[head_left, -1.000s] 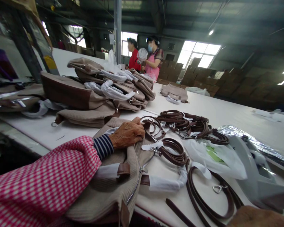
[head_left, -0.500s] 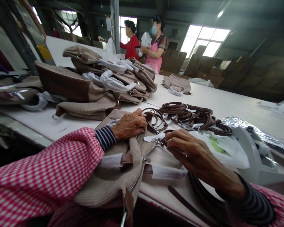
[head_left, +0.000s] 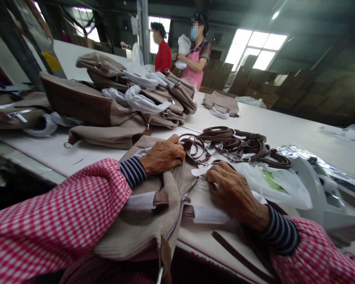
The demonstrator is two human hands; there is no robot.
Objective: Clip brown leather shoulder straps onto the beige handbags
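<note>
A beige ribbed bag (head_left: 142, 232) lies before me, its zipper (head_left: 177, 217) partly open and its short handles wrapped in white. My left hand (head_left: 164, 154) is closed at the bag's far edge, beside a brown strap end; the fingertips are hidden, so what they grip is unclear. My right hand (head_left: 235, 189) is closed on a brown strap (head_left: 215, 161) near its metal clasp, above the right side of the bag. A white tag (head_left: 199, 171) lies by those fingers. Part of a dark strap (head_left: 239, 256) hangs at the table's near edge.
A pile of similar bags (head_left: 85, 102) rises at the back left. Coiled brown straps (head_left: 233, 142) lie beyond my right hand, with a white plastic bag (head_left: 284, 189) to their right. Another bag (head_left: 220, 103) sits farther back. Two people stand across the table (head_left: 269, 122).
My right hand has drawn down and closed more tightly around the strap, and its forearm has come further into view. My left hand has barely moved. One person in the background has turned slightly.
</note>
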